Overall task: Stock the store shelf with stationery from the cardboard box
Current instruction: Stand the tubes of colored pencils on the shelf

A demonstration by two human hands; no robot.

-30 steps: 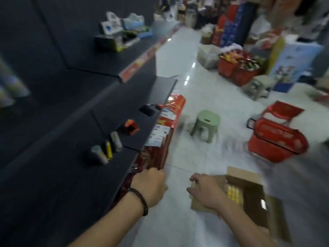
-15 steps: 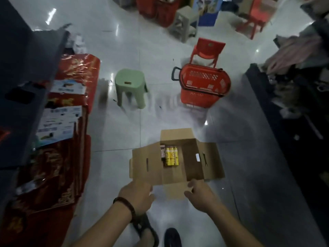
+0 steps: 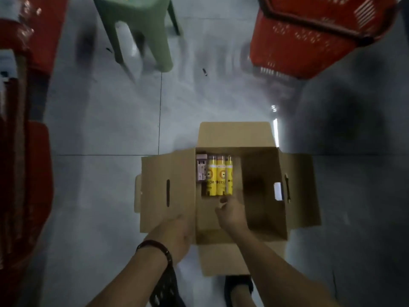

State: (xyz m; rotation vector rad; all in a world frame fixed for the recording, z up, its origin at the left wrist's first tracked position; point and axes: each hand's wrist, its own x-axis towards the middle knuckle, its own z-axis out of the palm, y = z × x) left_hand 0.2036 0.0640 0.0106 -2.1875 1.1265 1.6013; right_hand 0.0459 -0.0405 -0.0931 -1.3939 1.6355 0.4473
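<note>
Grey floor tiles (image 3: 106, 120) carry the open cardboard box (image 3: 263, 209). The left hand (image 3: 177, 233) rests on its left flap, but how far the fingers curl cannot be told. Inside, near the left wall, three yellow tubes (image 3: 219, 177) lie side by side. The right hand (image 3: 232, 214) hangs just short of their near ends, fingers loosely curled, holding nothing.

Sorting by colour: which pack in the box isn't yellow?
The pale pinkish pack at the row's left end, against the cardboard box wall; the other three packs are yellow.
</note>
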